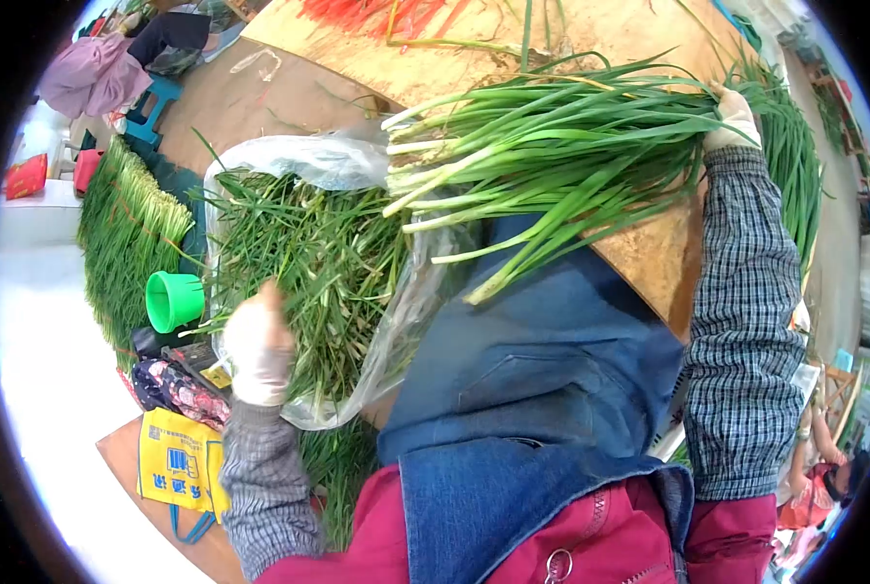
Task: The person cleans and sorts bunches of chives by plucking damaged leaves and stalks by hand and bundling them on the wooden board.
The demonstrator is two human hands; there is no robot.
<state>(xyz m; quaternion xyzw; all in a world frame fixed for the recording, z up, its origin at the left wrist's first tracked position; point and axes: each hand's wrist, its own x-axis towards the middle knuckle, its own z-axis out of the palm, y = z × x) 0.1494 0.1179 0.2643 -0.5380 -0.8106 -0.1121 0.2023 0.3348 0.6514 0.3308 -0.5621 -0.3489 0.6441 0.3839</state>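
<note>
Green-stalk bunch [561, 146] is grasped near its leafy end by the right hand [734, 122], fingers curled around it; stalks are extended leftward from fingers, long axis crosswise, above wooden board [649, 263]. Left hand [262, 341], farther off, is blurred over loose greens [328, 263]; finger closure cannot be told

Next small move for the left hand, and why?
Probably bring the left hand across to the pale ends of the green bunch. The right hand holds the bunch by its leaves, several stalks splay out unevenly, and the left hand is away from it, over the loose greens in clear plastic.
</note>
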